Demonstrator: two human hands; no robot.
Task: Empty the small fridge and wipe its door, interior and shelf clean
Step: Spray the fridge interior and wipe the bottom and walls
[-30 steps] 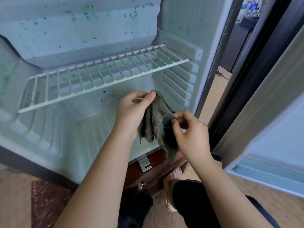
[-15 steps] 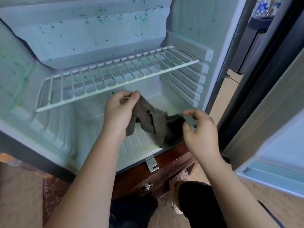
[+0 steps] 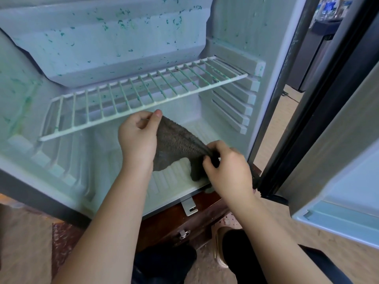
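Note:
The small fridge (image 3: 221, 27) stands open with nothing stored inside; green flecks spot its back wall and ceiling. A white wire shelf (image 3: 143, 95) spans the interior at mid height. In front of the opening, a grey-brown cloth (image 3: 176, 144) is stretched between both hands. My left hand (image 3: 139, 138) pinches the cloth's upper corner between thumb and fingers. My right hand (image 3: 227, 165) grips the other end, low by the fridge's right front edge. The fridge door (image 3: 338, 177) hangs open at the right.
The fridge sits on a dark wooden cabinet (image 3: 196, 220) with a metal latch. A metal hinge plate (image 3: 189, 206) juts from the fridge's bottom edge. Water bottles (image 3: 330, 7) stand on a dark unit at far right. My knees and a shoe show below.
My right hand has taken hold of the cloth's end again after letting go. Both hands now pull the cloth out flatter between them. The view shifted slightly left.

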